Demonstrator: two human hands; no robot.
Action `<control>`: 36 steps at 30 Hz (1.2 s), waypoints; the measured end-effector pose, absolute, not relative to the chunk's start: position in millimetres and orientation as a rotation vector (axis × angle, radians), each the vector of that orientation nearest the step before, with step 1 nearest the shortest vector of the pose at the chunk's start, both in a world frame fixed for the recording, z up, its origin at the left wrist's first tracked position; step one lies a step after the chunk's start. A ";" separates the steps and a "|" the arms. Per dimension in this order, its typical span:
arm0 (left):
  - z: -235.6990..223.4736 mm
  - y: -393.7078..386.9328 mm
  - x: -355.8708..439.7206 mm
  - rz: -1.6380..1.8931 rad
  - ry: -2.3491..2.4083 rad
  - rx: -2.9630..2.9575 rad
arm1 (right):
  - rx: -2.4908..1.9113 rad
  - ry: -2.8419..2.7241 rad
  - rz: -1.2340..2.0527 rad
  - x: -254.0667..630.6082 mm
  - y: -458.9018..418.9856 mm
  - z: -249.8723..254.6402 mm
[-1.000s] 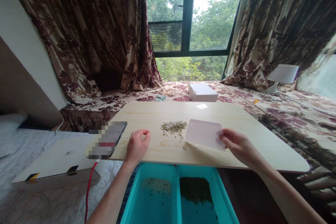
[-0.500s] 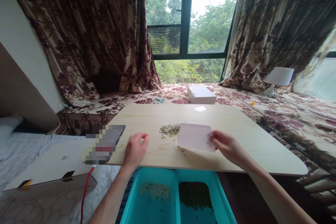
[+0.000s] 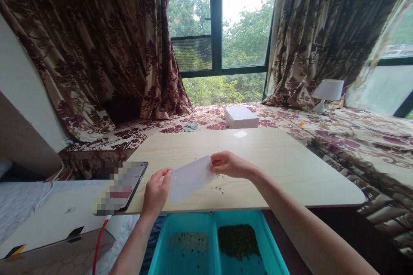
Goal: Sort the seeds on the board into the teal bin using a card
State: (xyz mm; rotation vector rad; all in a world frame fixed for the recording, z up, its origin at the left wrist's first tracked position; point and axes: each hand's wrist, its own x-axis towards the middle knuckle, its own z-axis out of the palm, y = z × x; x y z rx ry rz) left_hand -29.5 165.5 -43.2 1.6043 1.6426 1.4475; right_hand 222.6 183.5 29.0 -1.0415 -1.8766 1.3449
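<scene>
A thin white plastic sheet (image 3: 191, 179) with rounded corners is tilted up over the wooden tabletop (image 3: 297, 180). My right hand (image 3: 230, 165) grips its right end between thumb and fingers. At the sheet's left edge, my left hand (image 3: 156, 191) is closed with its fingertips pinching the upper corner. A few small greenish beans (image 3: 220, 189) lie scattered to the right of the sheet; the pile itself is hidden behind the sheet. Below the table edge, a turquoise two-part bin (image 3: 213, 240) holds pale grains (image 3: 190, 241) on the left and dark green beans (image 3: 238, 240) on the right.
A phone (image 3: 124, 187) with a red cable (image 3: 100, 240) rests at the table's left end. Behind the table, a white box (image 3: 241, 117) and a lamp (image 3: 328, 90) stand on the flowered sill. A cardboard box (image 3: 58, 227) lies on the bed at left.
My right hand has carried the sheet leftward over the bean pile, tilting it. My left fingers, apart from the sheet before, now meet its left edge. The view has shifted slightly right.
</scene>
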 end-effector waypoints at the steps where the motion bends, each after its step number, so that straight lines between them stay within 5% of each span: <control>1: -43.3 165.4 -29.8 1.452 1.636 1.597 | -1.045 -1.902 1.361 218.9 187.4 28.7; 27: -48.5 168.7 -27.3 1.406 1.657 1.609 | -1.210 -1.893 1.574 271.9 119.0 24.8; 36: -57.5 173.9 -25.9 1.425 1.669 1.916 | -1.390 -1.146 0.794 321.7 107.8 2.5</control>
